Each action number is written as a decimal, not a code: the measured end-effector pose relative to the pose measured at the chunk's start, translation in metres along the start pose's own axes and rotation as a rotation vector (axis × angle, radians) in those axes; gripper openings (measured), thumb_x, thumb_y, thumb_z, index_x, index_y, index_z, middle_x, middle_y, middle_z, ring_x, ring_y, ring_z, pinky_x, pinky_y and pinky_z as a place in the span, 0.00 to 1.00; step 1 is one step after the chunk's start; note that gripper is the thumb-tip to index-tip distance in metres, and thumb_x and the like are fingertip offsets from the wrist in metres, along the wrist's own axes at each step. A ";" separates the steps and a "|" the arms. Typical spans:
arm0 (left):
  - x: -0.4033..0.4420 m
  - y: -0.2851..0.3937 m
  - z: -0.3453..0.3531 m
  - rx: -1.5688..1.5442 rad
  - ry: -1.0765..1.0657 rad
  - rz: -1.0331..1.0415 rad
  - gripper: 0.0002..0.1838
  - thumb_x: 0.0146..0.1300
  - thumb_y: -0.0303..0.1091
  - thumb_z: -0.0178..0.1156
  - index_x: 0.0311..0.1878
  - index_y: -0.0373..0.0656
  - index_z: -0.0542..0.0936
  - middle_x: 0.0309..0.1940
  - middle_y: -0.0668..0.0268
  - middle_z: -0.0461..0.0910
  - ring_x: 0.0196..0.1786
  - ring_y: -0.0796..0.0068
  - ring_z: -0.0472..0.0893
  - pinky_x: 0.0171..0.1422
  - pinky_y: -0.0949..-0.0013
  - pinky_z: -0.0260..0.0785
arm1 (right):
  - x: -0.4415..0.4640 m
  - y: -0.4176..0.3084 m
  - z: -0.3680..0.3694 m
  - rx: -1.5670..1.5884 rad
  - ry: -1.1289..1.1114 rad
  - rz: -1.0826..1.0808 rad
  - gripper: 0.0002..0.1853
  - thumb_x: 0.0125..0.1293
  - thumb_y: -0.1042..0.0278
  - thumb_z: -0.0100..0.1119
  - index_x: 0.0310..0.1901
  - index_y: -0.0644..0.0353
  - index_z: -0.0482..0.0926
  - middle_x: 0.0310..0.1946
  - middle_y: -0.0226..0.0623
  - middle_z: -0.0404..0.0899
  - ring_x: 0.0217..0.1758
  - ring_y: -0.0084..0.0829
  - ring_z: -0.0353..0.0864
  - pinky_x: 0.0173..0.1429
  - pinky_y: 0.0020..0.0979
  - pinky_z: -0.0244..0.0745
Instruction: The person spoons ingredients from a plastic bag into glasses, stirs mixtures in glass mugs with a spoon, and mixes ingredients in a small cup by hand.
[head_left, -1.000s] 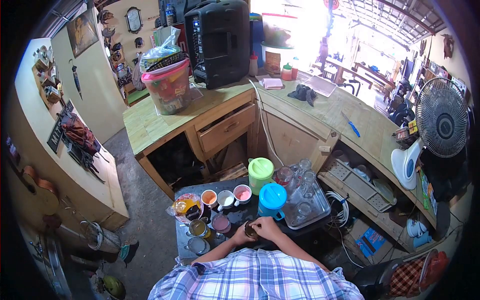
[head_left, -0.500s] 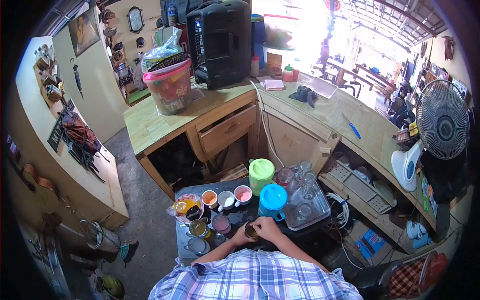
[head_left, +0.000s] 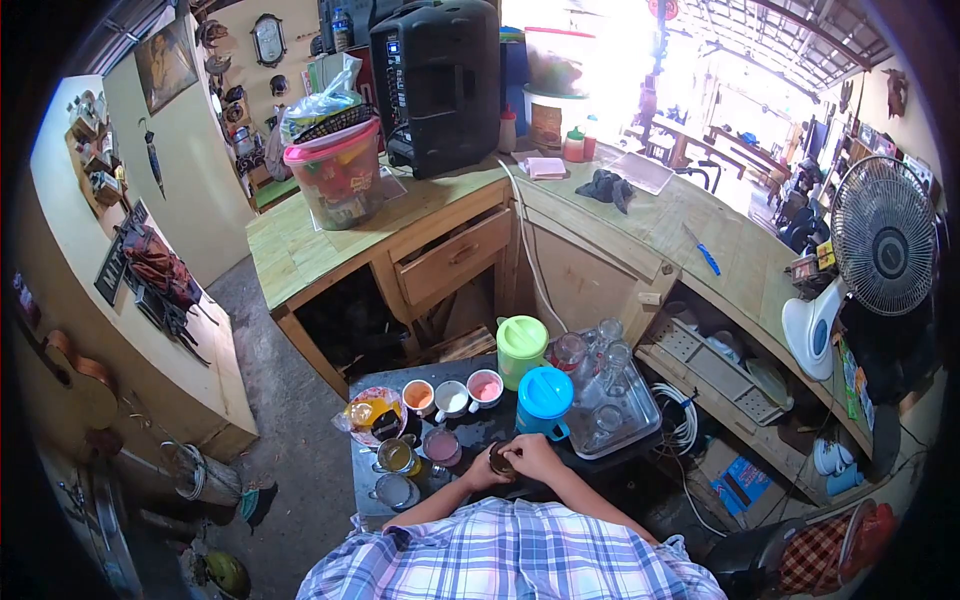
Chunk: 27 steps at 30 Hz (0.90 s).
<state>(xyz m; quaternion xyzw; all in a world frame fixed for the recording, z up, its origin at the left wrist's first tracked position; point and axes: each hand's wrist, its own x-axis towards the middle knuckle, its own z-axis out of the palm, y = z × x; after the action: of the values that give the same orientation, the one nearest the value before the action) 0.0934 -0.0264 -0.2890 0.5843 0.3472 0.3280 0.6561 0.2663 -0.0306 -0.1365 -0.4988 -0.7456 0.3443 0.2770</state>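
Note:
My left hand (head_left: pixel 482 474) is wrapped around the side of a small round container (head_left: pixel 502 464) with a dark brown top, close to my body. My right hand (head_left: pixel 534 458) is closed at the top of that same container, its fingertips largely hidden. Just beyond stands a blue-lidded pitcher (head_left: pixel 546 395), with a green-lidded pitcher (head_left: pixel 522 345) behind it. To the left are a glass mug of pinkish liquid (head_left: pixel 442 447), a mug of yellowish liquid (head_left: pixel 398 458) and a mug of greyish liquid (head_left: pixel 394 491).
White cups with orange powder (head_left: pixel 419 397), white powder (head_left: pixel 451 399) and pink powder (head_left: pixel 485 388) line the black table (head_left: pixel 366 470). A plate (head_left: pixel 352 424) holds packets. Glass mugs crowd a metal tray (head_left: pixel 640 436) at right. A wooden counter (head_left: pixel 590 215) rises behind.
My right fingers have shifted slightly over the top of the small container, while my left hand keeps its hold. The cups and pitchers stay where they were.

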 end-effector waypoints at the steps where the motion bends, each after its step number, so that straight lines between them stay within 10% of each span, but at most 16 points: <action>1: 0.001 -0.002 -0.001 0.001 0.001 0.001 0.45 0.35 0.27 0.79 0.60 0.41 0.68 0.51 0.65 0.76 0.54 0.74 0.75 0.63 0.66 0.66 | 0.001 0.000 0.001 0.000 0.000 -0.002 0.09 0.52 0.72 0.61 0.34 0.59 0.87 0.32 0.45 0.84 0.36 0.43 0.84 0.44 0.37 0.79; 27: 0.003 -0.011 -0.003 -0.037 -0.034 0.009 0.44 0.35 0.27 0.79 0.60 0.41 0.68 0.52 0.66 0.75 0.55 0.74 0.74 0.63 0.66 0.66 | 0.001 0.000 0.003 0.020 0.031 0.039 0.08 0.53 0.71 0.62 0.35 0.56 0.88 0.32 0.45 0.84 0.36 0.43 0.84 0.43 0.36 0.79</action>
<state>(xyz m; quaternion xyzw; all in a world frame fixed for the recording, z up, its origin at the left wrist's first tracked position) 0.0929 -0.0229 -0.3006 0.5791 0.3272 0.3275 0.6710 0.2637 -0.0301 -0.1383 -0.5159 -0.7276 0.3494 0.2869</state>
